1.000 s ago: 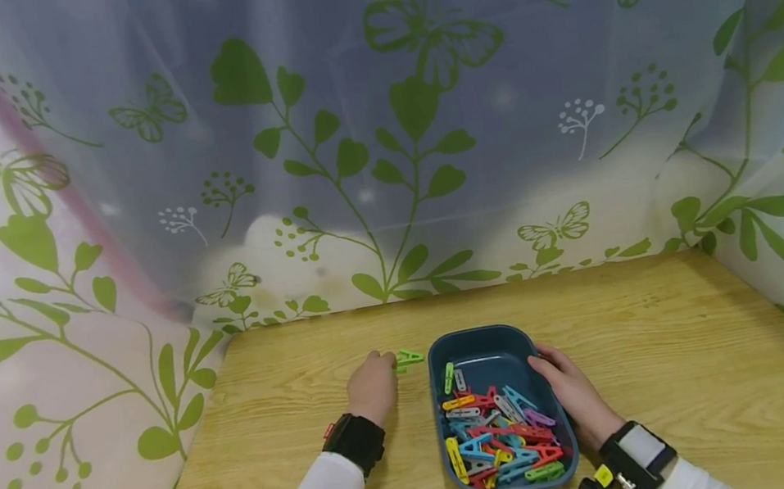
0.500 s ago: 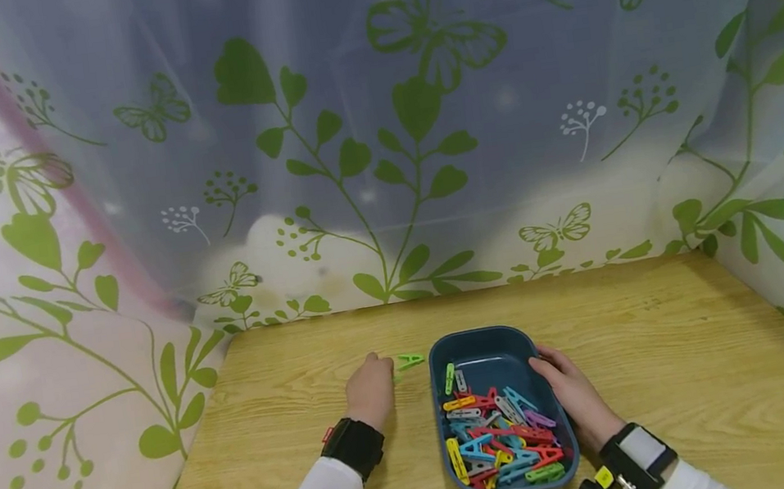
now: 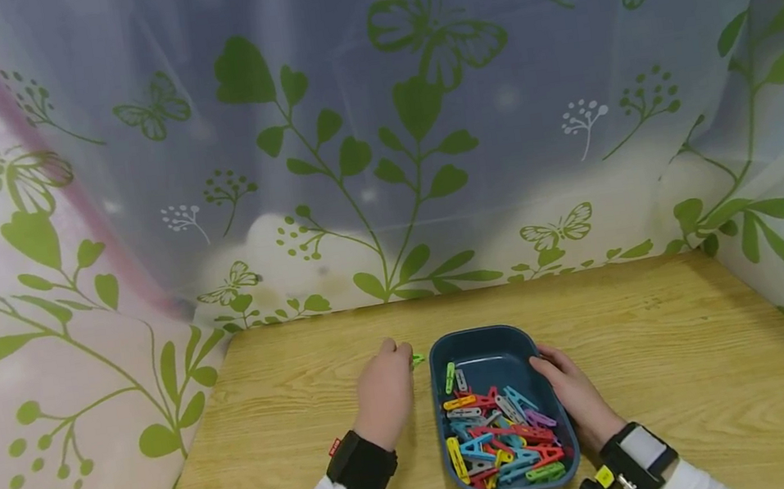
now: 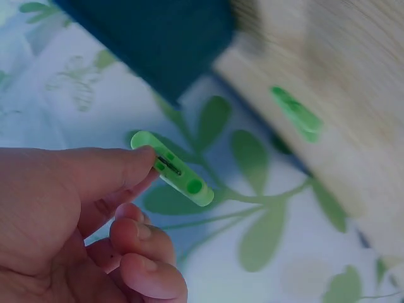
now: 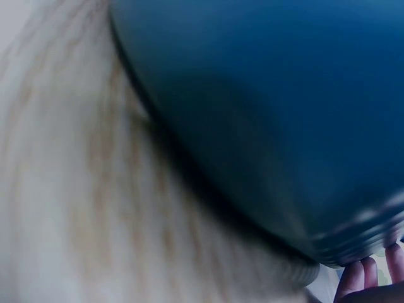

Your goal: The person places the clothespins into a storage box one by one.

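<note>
My left hand [image 3: 385, 390] is left of a dark blue plastic bin [image 3: 494, 344]. In the left wrist view, its thumb and forefinger pinch a light green clothespin [image 4: 173, 168] with a metal spring, and the other fingers curl below. Another green clothespin [image 4: 297, 113] lies on the table beyond it, near the bin. In the head view, a bit of green clothespin [image 3: 418, 359] shows past the fingertips. My right hand [image 3: 576, 389] grips the bin's right side, thumb at the rim. Its fingertips [image 5: 353, 278] touch the bin's outer wall in the right wrist view.
Many-coloured clothespins [image 3: 499, 437] are heaped in the near part of the bin, with a green one and a grey one farther back. The wood-grain table [image 3: 713, 367] ends at a patterned curtain [image 3: 327, 203] behind and on both sides.
My left hand first draws slightly back, leaving a green clothespin on the table by the bin, then moves right towards the bin. The right hand and the bin stay put.
</note>
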Demonstrator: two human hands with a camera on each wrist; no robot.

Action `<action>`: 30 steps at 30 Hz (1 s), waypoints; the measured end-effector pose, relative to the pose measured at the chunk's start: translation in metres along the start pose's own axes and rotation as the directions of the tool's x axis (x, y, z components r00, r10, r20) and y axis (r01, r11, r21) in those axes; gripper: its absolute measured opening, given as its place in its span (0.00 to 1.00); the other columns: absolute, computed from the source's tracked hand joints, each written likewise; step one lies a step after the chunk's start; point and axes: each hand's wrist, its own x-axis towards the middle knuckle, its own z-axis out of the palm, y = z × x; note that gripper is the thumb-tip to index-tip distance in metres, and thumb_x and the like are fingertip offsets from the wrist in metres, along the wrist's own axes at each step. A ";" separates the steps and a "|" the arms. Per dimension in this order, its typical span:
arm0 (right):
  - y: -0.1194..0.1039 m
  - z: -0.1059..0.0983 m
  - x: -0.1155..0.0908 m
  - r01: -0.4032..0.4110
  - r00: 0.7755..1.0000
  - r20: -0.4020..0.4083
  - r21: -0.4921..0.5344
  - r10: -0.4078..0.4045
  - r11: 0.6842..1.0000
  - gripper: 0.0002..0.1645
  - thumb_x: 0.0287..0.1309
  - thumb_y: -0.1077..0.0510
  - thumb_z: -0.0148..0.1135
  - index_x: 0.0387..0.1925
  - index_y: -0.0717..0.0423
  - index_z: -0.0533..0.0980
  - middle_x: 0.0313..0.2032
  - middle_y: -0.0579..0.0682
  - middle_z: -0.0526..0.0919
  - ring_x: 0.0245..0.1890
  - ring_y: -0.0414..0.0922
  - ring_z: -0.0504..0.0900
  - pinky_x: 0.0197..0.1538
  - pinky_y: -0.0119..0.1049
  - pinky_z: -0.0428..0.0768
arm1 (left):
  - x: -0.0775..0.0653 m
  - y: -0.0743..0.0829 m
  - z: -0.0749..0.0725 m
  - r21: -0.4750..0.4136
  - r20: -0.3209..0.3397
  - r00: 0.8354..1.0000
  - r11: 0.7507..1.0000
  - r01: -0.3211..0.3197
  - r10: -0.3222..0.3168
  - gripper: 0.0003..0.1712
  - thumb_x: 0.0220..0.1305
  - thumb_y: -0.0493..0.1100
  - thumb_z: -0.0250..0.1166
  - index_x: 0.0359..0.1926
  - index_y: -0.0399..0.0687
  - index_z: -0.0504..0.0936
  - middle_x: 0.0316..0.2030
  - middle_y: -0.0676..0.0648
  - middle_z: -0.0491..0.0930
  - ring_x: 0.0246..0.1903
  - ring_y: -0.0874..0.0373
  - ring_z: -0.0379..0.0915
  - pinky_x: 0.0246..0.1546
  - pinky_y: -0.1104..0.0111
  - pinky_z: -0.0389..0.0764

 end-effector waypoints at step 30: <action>-0.004 -0.001 -0.003 0.009 1.000 0.011 -0.011 -0.009 1.000 0.42 0.78 0.41 0.48 0.79 0.59 0.51 0.76 0.65 0.57 0.73 0.62 0.64 0.73 0.57 0.64 | -0.053 0.067 -0.010 -0.087 0.203 0.953 0.973 -0.212 0.226 0.03 0.68 0.43 0.70 0.36 0.53 0.88 0.29 0.55 0.76 0.22 0.66 0.66 0.23 0.73 0.70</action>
